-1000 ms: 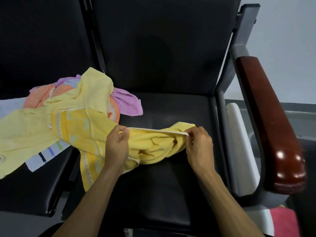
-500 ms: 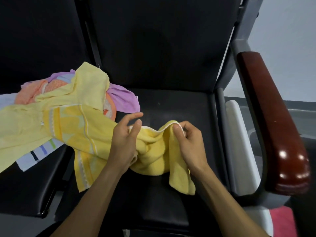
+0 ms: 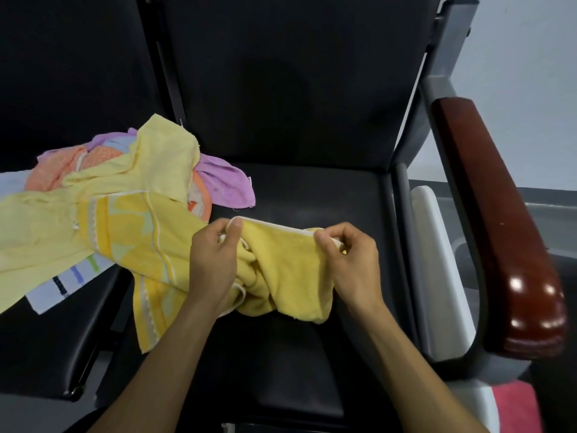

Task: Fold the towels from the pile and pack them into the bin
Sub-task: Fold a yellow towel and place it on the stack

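Your left hand (image 3: 214, 260) pinched the white-trimmed edge of the yellow towel (image 3: 281, 270) between thumb and forefinger, and your right hand (image 3: 349, 260) pinched the same edge further along, fingers curled over it. Half a second before, that edge had sagged in a loop between your hands, with a corner hanging down below your right wrist; now you had drawn your hands apart and the hem ran nearly straight from one thumb to the other. The rest of the towel stayed bunched and twisted below and between your hands, resting on the black seat (image 3: 312, 189). A second back your hands had stood wider apart on a similarly taut hem.

Just left of your left hand lay the pile (image 3: 118, 195): a patterned yellow towel (image 3: 131, 232) touching your wrist, a pale yellow one above it, then orange and purple cloths, and a striped white one underneath. It had not shifted. Well right of your right hand stood the wooden armrest (image 3: 487, 214), with a white bin rim (image 3: 437, 245) between it and the seat.
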The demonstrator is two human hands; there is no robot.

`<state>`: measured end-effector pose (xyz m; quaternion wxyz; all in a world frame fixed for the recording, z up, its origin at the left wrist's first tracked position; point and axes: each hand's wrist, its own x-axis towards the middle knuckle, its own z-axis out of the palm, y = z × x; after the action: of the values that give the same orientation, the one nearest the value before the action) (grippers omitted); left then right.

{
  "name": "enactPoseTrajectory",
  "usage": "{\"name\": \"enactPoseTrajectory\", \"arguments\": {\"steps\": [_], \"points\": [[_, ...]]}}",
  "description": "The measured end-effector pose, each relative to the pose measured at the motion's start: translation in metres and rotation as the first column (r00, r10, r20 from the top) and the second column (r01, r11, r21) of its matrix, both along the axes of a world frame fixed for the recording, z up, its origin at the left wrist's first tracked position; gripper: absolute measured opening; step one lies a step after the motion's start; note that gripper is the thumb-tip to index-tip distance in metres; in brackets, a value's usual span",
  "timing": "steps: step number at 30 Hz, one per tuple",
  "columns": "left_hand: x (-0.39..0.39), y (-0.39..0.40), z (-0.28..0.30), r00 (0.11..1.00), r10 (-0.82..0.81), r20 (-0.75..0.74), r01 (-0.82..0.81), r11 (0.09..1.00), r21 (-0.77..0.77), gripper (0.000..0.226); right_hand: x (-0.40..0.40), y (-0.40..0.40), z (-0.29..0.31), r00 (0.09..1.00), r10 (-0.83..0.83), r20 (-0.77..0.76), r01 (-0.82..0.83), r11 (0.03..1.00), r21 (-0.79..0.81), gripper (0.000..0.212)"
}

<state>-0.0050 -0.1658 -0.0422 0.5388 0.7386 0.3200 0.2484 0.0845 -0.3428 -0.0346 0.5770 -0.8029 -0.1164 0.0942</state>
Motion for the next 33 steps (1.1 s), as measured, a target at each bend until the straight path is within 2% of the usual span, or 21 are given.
{"name": "enactPoseTrajectory", "arguments": {"steps": [4,7,8,10,13,14,16,17,20,24,27,30,33], "points": [[0.000,0.001,0.002,0.999,0.021,0.033,-0.021,1.000,0.000,0.035,0.002,0.000,-0.004,0.997,-0.073,-0.012,0.073,0.997,-0.010,0.025],[0.001,-0.003,0.008,0.999,0.004,0.031,-0.003,0.999,-0.039,0.006,-0.001,0.001,-0.001,0.994,-0.110,0.009,0.110,0.994,0.025,0.023],[0.001,-0.007,0.011,0.999,-0.034,0.005,0.034,0.997,-0.075,0.008,-0.002,0.001,0.001,0.994,-0.104,0.027,0.103,0.994,0.033,0.020],[-0.001,-0.014,0.012,0.986,-0.160,-0.047,0.152,0.977,-0.151,0.024,-0.001,-0.001,0.002,0.998,0.018,0.057,-0.019,1.000,0.013,0.003],[-0.003,-0.022,0.015,0.899,-0.437,-0.043,0.428,0.894,-0.132,0.024,-0.004,0.000,0.002,0.918,0.398,0.008,-0.396,0.916,-0.059,0.048],[-0.003,-0.023,0.015,0.861,-0.509,-0.024,0.503,0.857,-0.110,0.021,-0.006,0.001,0.001,0.880,0.475,-0.003,-0.474,0.876,-0.085,0.048],[-0.002,-0.023,0.017,0.834,-0.552,-0.016,0.550,0.832,-0.072,0.020,-0.008,0.004,-0.003,0.872,0.488,0.026,-0.479,0.865,-0.149,0.022],[-0.001,-0.023,0.017,0.851,-0.525,-0.029,0.523,0.851,-0.045,0.020,-0.008,0.003,-0.004,0.897,0.441,0.031,-0.430,0.886,-0.172,0.010],[0.001,-0.021,0.009,0.931,-0.339,-0.137,0.354,0.928,0.113,0.018,-0.001,-0.001,-0.003,0.971,0.220,0.096,-0.193,0.953,-0.234,0.021],[0.001,-0.016,0.004,0.965,-0.137,-0.226,0.222,0.882,0.415,0.028,0.002,-0.005,0.006,0.996,-0.037,0.085,0.046,0.992,-0.115,0.025],[-0.001,-0.012,0.004,0.972,-0.056,-0.230,0.159,0.874,0.459,0.032,0.005,-0.008,0.005,0.988,-0.137,0.078,0.142,0.987,-0.073,0.022],[-0.002,-0.015,0.004,0.974,-0.074,-0.213,0.159,0.894,0.419,0.032,0.010,-0.010,0.004,0.992,-0.118,0.038,0.121,0.986,-0.113,0.024],[-0.002,-0.016,0.003,0.973,-0.103,-0.207,0.184,0.886,0.426,0.032,0.008,-0.007,0.002,0.998,0.053,-0.040,-0.060,0.971,-0.233,0.013]]}}
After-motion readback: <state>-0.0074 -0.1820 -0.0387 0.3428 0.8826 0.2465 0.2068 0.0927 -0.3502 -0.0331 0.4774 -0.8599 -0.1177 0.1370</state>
